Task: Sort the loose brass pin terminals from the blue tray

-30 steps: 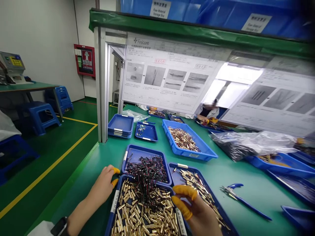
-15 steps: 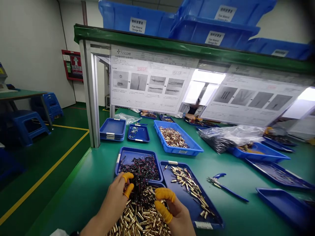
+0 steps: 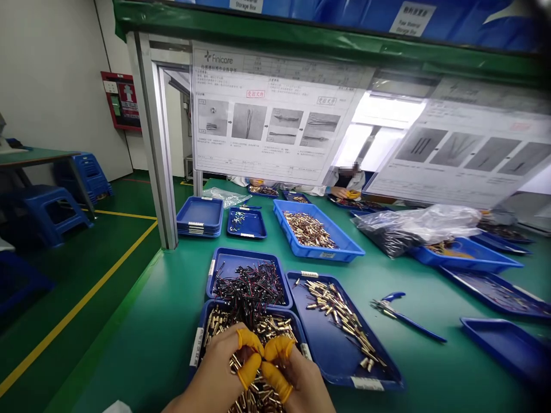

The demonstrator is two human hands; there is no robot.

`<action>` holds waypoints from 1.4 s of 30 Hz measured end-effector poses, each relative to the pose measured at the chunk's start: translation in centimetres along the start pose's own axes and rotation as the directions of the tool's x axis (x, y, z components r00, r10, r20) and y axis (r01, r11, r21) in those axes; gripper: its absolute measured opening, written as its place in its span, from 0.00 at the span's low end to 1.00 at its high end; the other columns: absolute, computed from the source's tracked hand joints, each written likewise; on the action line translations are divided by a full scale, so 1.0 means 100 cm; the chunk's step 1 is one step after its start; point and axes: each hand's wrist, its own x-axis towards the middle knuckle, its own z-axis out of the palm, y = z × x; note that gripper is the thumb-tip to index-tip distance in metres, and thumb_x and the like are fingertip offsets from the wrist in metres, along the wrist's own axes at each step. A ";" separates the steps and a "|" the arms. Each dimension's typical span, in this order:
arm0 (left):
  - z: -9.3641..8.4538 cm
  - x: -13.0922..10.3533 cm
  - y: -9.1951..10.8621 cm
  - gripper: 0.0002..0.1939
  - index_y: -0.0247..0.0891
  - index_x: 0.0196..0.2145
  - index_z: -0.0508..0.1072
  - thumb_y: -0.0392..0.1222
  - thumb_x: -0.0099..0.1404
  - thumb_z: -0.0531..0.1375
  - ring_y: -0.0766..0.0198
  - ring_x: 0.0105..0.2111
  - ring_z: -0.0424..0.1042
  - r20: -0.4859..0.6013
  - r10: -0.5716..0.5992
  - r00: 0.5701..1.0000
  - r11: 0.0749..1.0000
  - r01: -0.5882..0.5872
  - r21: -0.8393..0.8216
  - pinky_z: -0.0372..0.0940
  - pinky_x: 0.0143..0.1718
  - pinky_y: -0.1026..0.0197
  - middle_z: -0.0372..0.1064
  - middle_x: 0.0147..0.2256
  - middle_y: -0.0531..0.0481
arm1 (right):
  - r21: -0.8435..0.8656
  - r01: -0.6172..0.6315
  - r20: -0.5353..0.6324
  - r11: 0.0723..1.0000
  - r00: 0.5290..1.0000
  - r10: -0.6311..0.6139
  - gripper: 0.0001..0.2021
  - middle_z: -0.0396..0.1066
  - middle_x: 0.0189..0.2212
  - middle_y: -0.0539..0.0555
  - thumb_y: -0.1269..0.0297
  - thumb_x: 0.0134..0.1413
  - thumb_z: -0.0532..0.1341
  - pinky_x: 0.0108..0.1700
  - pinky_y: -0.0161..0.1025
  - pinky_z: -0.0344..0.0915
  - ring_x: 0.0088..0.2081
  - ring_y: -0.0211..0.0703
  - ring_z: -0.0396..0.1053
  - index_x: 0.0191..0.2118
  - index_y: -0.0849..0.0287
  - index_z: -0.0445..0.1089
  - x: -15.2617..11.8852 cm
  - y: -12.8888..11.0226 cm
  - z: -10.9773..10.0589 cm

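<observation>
Green tabletop (image 3: 187,298), hands (image 3: 262,367) together, yellow-capped fingertips (image 3: 249,370) meeting above brass pieces (image 3: 258,396).

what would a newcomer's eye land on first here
Probably the yellow-covered fingers of the left hand and right hand, meeting above a tray of brass-coloured pieces. Next, perhaps, the tangle of dark wires just behind, and the blue-handled pliers lying open at right.

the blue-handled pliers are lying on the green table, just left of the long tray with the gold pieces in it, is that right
Not quite: the head view shows the blue-handled pliers to the right of the long tray with the gold pieces in it. They do lie on the green table.
</observation>
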 end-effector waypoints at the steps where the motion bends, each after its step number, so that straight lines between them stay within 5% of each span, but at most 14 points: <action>1: 0.000 0.000 0.000 0.05 0.38 0.26 0.68 0.33 0.56 0.54 0.64 0.27 0.63 0.000 0.007 1.000 1.000 -0.007 -0.001 0.59 0.29 0.65 0.62 0.26 0.52 | -0.015 -0.011 0.024 1.000 1.000 0.012 0.03 0.71 0.25 0.52 0.65 0.51 0.59 0.29 0.35 0.67 0.27 0.42 0.70 0.29 0.57 0.65 -0.001 -0.001 0.000; 4: -0.001 0.000 0.001 0.05 0.38 0.23 0.67 0.32 0.53 0.54 0.64 0.26 0.63 -0.006 -0.013 1.000 1.000 0.013 0.000 0.58 0.28 0.65 0.62 0.24 0.53 | 0.002 -0.026 0.059 1.000 0.998 0.026 0.09 0.67 0.15 0.47 0.59 0.55 0.56 0.21 0.31 0.60 0.18 0.37 0.66 0.27 0.57 0.62 -0.004 0.000 0.003; 8: 0.000 0.000 -0.003 0.03 0.37 0.23 0.67 0.33 0.52 0.55 0.64 0.26 0.63 -0.015 -0.072 0.997 0.994 0.070 -0.089 0.58 0.28 0.65 0.64 0.25 0.52 | 0.236 -0.018 0.090 0.972 0.996 -0.003 0.18 0.67 0.16 0.46 0.45 0.53 0.53 0.21 0.31 0.62 0.17 0.36 0.67 0.31 0.58 0.62 -0.007 -0.003 0.005; 11: -0.004 0.001 -0.005 0.03 0.37 0.26 0.69 0.34 0.54 0.55 0.64 0.27 0.63 -0.004 -0.077 0.997 0.988 0.076 -0.136 0.59 0.30 0.64 0.65 0.25 0.52 | 0.354 -0.057 0.138 0.934 0.990 0.009 0.17 0.71 0.20 0.49 0.47 0.50 0.58 0.28 0.35 0.67 0.22 0.38 0.70 0.30 0.58 0.64 -0.005 -0.011 0.002; 15: -0.019 0.004 0.001 0.06 0.38 0.31 0.71 0.35 0.57 0.55 0.62 0.32 0.65 0.163 -0.127 0.978 0.992 0.126 0.013 0.60 0.33 0.63 0.68 0.31 0.51 | 0.381 -0.135 0.088 0.915 0.990 0.109 0.16 0.73 0.19 0.49 0.51 0.42 0.66 0.27 0.36 0.68 0.21 0.39 0.71 0.29 0.59 0.67 0.002 -0.017 -0.008; 23: -0.022 -0.004 0.007 0.16 0.37 0.28 0.69 0.20 0.53 0.48 0.59 0.38 0.66 0.495 -0.066 0.866 0.862 -0.200 0.465 0.61 0.37 0.62 0.67 0.36 0.47 | 0.254 -0.080 -0.079 0.964 0.992 0.103 0.12 0.69 0.16 0.48 0.55 0.41 0.67 0.24 0.34 0.65 0.19 0.38 0.67 0.25 0.59 0.72 0.002 -0.010 -0.014; 32: -0.005 -0.008 0.004 0.16 0.37 0.35 0.70 0.22 0.58 0.49 0.55 0.43 0.66 0.518 -0.117 0.847 0.803 -0.226 0.551 0.62 0.44 0.56 0.69 0.41 0.44 | 0.040 -0.102 -0.108 0.994 0.988 0.106 0.16 0.58 0.13 0.43 0.53 0.48 0.58 0.15 0.29 0.52 0.12 0.30 0.54 0.20 0.57 0.59 0.000 -0.015 -0.009; 37: -0.009 -0.012 0.016 0.17 0.34 0.47 0.68 0.26 0.60 0.52 0.50 0.52 0.60 0.531 -0.085 0.843 0.814 -0.249 0.525 0.56 0.53 0.52 0.65 0.50 0.38 | -0.130 0.000 -0.125 0.991 0.992 -0.017 0.12 0.60 0.15 0.46 0.60 0.51 0.56 0.19 0.31 0.55 0.17 0.34 0.57 0.21 0.57 0.59 -0.003 -0.007 -0.011; 42: -0.007 -0.010 0.016 0.16 0.34 0.44 0.69 0.26 0.60 0.51 0.47 0.49 0.63 0.546 -0.135 0.827 0.810 -0.225 0.542 0.60 0.48 0.50 0.68 0.44 0.38 | -0.201 0.080 -0.101 0.976 0.990 -0.102 0.09 0.69 0.22 0.52 0.61 0.54 0.55 0.24 0.33 0.61 0.23 0.40 0.65 0.30 0.60 0.67 -0.005 0.000 -0.013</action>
